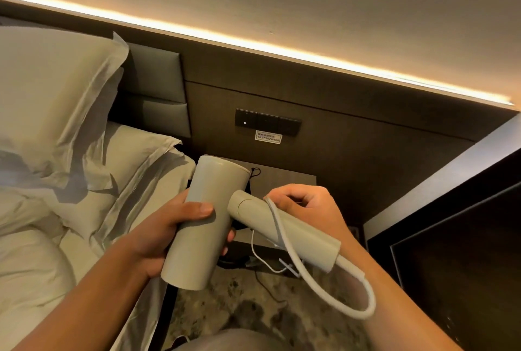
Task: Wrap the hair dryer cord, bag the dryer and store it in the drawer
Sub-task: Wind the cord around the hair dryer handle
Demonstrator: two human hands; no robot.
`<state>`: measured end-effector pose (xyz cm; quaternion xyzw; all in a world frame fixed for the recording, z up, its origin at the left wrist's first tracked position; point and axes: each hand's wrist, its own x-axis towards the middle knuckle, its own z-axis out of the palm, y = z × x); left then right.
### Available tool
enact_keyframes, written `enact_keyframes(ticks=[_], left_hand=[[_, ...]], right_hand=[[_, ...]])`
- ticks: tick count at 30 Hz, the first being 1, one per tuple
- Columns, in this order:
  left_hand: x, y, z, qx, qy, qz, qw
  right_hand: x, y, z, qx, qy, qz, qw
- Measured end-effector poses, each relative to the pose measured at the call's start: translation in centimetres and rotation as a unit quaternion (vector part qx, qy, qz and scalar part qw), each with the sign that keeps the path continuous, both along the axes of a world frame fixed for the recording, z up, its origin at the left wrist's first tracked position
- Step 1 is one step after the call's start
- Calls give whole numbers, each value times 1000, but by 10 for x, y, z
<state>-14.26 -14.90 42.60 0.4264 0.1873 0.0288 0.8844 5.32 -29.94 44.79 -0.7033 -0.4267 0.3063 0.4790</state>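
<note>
The left hand [172,226] clenches the barrel of the pale hair dryer [208,224], thumb across its front, holding it in the air at 6 o'clock from the nightstand [284,178]. The right hand [310,209], at 3 o'clock from the barrel, grasps the folded handle and pins the white cord [332,288], which crosses the handle and loops out past its end

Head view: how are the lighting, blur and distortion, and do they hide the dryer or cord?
Head view: warm LED strip glares along the wall; wide-angle bending curves it; pillows slightly soft; hair dryer and cord evenly lit and readable in the left hand and right hand.
</note>
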Motion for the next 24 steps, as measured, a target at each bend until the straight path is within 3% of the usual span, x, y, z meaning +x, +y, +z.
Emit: enact_keyframes(ticks=[7,9,11,14,16,24], left_hand=[[5,-4,6,34,11,44,998],[6,-6,6,42,18,59,997],[8,-8,4,50,24,83,995],[11,-9,1,73,46,129,988],[14,-9,-2,92,62,155,982],[17,0,-12,206,105,204,951]], right_hand=[[-12,-4,-23,34,77,-53,995],[-20,-2,-35,55,163,-118,978],[-26,2,-43,-9,253,-212,944],[-32,3,-52,-115,210,-209,948],[-37,3,-51,-107,215,-196,951],[-51,-1,-51,-114,46,-152,981]])
